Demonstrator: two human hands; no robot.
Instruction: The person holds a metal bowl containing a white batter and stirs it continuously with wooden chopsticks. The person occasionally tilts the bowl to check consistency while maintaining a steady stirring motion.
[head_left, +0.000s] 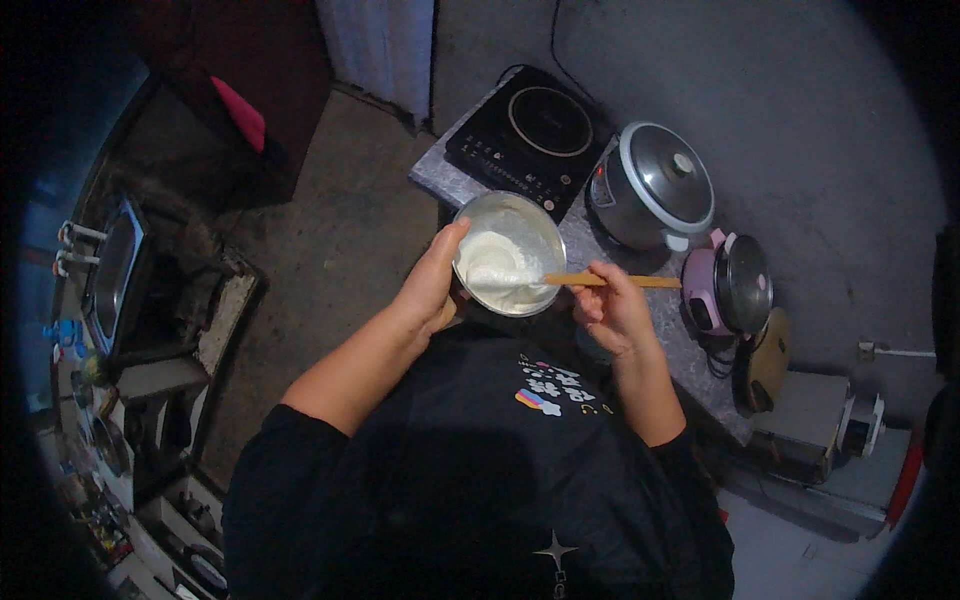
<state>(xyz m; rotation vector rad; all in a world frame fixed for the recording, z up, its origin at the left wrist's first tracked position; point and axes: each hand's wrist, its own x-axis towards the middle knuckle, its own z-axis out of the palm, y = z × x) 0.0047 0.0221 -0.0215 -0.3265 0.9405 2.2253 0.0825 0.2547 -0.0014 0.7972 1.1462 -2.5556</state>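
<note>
A round metal bowl (551, 225) is held tilted in front of my body, and my left hand (431, 281) grips its left side with the thumb on the rim. Inside lies a pale, flour-like powder (489, 253). My right hand (615, 309) is closed around a flat wooden stick or chopsticks (656, 282), whose left end reaches over the bowl's right rim. A whitish mass lies at that end inside the bowl; whether it is part of the utensil or coated on it, I cannot tell.
Beyond the bowl, a black induction cooker (491, 150) sits on the marbled counter (435, 180). A lidded electric cooker (626, 206), a pink lidded pot (699, 289) and a round board (772, 360) stand along its right side. At far left is a metal sink (112, 277).
</note>
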